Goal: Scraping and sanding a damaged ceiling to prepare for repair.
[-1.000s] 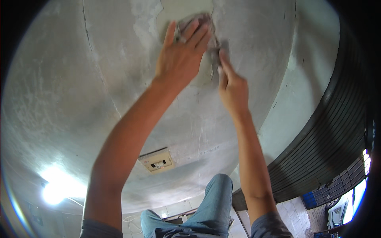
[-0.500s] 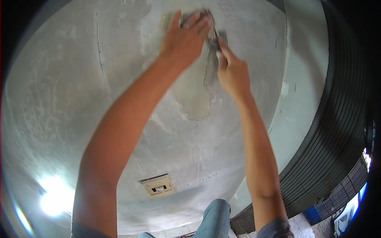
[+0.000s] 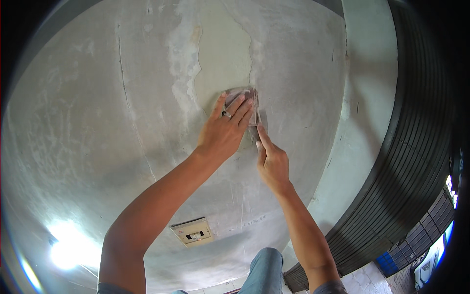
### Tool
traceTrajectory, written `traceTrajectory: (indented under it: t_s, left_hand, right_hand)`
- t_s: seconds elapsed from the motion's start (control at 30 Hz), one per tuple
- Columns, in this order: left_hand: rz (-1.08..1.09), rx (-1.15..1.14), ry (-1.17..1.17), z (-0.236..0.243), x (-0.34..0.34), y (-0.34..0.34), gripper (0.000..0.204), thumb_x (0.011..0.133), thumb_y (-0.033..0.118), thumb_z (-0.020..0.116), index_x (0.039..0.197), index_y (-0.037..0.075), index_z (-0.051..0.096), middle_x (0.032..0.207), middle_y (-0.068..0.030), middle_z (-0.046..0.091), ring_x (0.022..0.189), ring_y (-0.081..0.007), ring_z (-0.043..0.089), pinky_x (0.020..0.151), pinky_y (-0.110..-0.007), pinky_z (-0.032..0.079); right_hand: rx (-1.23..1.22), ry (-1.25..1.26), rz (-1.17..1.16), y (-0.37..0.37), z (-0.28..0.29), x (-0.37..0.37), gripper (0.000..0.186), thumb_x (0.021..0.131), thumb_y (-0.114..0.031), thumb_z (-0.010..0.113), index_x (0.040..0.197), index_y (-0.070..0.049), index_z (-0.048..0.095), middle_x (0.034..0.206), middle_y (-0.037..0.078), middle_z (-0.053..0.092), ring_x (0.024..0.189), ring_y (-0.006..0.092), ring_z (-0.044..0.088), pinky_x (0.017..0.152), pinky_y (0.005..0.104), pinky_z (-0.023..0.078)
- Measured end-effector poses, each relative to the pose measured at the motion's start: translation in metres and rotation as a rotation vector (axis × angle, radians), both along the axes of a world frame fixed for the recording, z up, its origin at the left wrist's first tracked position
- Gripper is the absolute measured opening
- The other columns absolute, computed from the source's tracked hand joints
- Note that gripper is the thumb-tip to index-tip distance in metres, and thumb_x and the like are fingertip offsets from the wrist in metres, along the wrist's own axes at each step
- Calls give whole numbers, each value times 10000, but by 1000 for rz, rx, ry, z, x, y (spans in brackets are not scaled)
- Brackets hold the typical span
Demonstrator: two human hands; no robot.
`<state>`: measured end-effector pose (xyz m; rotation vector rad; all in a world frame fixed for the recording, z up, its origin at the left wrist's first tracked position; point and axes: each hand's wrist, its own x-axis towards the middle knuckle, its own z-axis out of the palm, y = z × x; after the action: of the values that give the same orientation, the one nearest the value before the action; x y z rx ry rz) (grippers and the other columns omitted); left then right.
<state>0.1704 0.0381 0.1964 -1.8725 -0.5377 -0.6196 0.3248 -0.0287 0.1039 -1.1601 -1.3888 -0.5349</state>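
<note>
Fingers of the left hand (image 3: 223, 128) lie slightly apart, pressed flat over a plaster-smeared plate (image 3: 247, 92), which sits directly beneath them against the wall (image 3: 303, 88). Just below and right of those fingertips, I see the right hand (image 3: 274, 162) closed on a grey blade (image 3: 264, 120); whether plate and blade are one tool, I cannot tell. From here, I'd spread the left fingers' pressure evenly, steer with the right, and avoid gouging the pale patch (image 3: 223, 46) above the fingertips.
</note>
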Motion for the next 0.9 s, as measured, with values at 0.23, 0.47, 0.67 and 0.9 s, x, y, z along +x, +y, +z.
traceTrajectory:
  t_s: [0.23,0.47,0.67,0.9]
  left_hand:
    - [63,283,-159,164,20,22,577,974,206,507,1545,158,433,1629,-5,385,1525,-179,296,1242,-550,174]
    - [74,234,-156,146,25,14,554,989,193,478,1538,135,437,1636,3,372,1522,-192,307,1248,-532,174]
    - [115,48,42,9,1,-5,545,973,197,500,1513,127,477,1624,-18,390,1519,-214,314,1262,-554,142]
    - [87,261,-24,107,20,11,532,1000,204,494,1528,161,451,1611,24,409,1520,-172,304,1254,-544,173]
  right_hand:
    - [191,-65,-137,29,182,16,378,1008,-247,562,1383,-249,613,839,213,702,785,428,686,708,519,547]
    - [106,-81,-99,14,164,25,385,1020,-254,548,1401,-266,602,863,203,706,788,423,688,715,507,549]
    - [58,-91,10,3,2,7,509,954,-79,637,1453,-150,559,728,211,641,639,364,656,601,452,511]
    - [127,-11,-63,22,106,16,420,986,-141,604,1405,-167,605,779,222,666,662,368,676,613,466,520]
